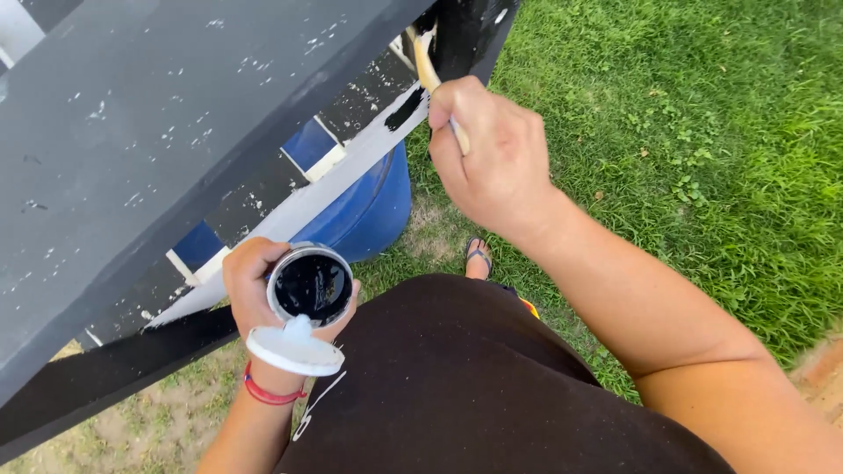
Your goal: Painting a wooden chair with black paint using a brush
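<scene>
My left hand (248, 290) grips a small round tin of black paint (310, 285), open at the top, with its white lid (294, 350) tucked under my fingers. My right hand (490, 149) is closed around the pale wooden handle of a paintbrush (428, 77), whose tip reaches up against a black-painted post (470, 31). A white wooden rail (334, 180) runs diagonally below the brush, with a fresh black stroke (404, 110) on it. A red band sits on my left wrist (268, 392).
A broad grey wooden board (149, 132) with chipped paint fills the upper left. A blue barrel (364, 211) stands behind the rails. Green grass (702, 149) covers the right side, bare soil shows at lower left. My sandalled foot (478, 257) rests on the ground.
</scene>
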